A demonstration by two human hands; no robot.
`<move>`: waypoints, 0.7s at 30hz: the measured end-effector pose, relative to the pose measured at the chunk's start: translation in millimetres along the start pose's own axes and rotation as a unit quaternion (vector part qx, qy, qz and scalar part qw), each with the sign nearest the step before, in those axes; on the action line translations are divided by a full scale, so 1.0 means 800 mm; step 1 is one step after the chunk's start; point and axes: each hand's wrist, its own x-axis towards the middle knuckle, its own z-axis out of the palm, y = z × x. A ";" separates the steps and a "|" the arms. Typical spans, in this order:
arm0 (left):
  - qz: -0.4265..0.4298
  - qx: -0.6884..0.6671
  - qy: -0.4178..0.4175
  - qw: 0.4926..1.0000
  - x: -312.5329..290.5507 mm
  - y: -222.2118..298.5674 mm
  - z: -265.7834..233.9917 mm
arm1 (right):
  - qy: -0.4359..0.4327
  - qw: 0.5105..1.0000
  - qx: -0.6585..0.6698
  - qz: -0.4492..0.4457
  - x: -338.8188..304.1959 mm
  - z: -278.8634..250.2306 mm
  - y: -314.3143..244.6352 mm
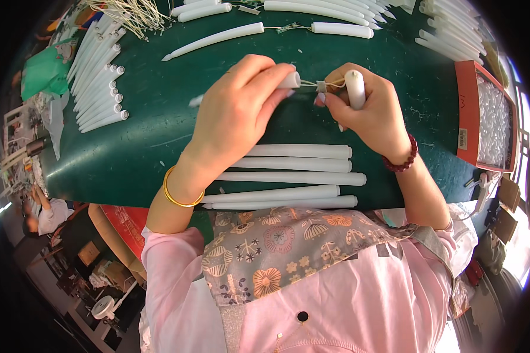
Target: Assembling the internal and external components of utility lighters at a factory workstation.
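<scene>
My left hand (232, 109) is closed around a long white candle-shaped tube (291, 80), its open end pointing right. Most of that tube is hidden behind the hand. Thin pale wires (308, 83) run from the opening to a small light-coloured piece (321, 86), probably a circuit board, at my right fingertips. My right hand (376, 106) grips a short white tube (355, 91), which stands on end between thumb and fingers. More wires link the small piece to this short tube. Below my hands, several white taper tubes (300, 177) lie side by side near the table's front edge.
On the green table (153, 156), a wired tube pair (224, 39) lies beyond my hands. Stacked tapers (100, 97) are at left, beside a wire bundle (132, 15) and green bag (47, 67). An orange box (469, 112) of small clear pieces stands right. A person sits far left.
</scene>
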 end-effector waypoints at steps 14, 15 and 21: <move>0.141 0.074 -0.012 0.987 0.001 -0.001 0.002 | -0.122 0.977 0.124 0.122 -0.006 -0.002 -0.007; 0.129 0.082 -0.013 0.988 0.001 0.003 0.004 | -0.126 0.975 0.128 0.132 -0.007 0.001 -0.009; 0.078 0.089 0.013 0.993 -0.003 0.014 0.015 | -0.139 0.975 0.108 0.134 -0.011 0.012 -0.008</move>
